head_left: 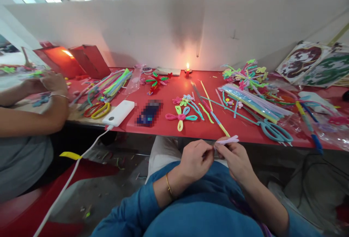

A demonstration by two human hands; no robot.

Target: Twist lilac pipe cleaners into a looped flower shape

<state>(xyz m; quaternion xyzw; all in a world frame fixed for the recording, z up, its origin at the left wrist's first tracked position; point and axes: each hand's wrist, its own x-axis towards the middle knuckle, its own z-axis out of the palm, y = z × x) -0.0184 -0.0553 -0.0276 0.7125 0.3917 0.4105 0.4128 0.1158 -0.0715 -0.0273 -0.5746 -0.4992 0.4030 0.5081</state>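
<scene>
My right hand is closed on a small bundle of pale lilac pipe cleaners, whose ends stick out to the right past the fingers. Against it, my left hand pinches at the bundle's other end; the fingertips hide what exactly lies between them. Both hands are above my lap, just off the table edge. Beyond them on the red table lies a pipe-cleaner flower with pink, yellow, blue and green loops. Behind it sit smaller curled flowers. A striped stick points toward my right hand.
A lit candle burns at the back. Teal-handled scissors and bagged pipe cleaners lie to the right. A phone and a cabled white power bank lie left. Another person's hands work at far left.
</scene>
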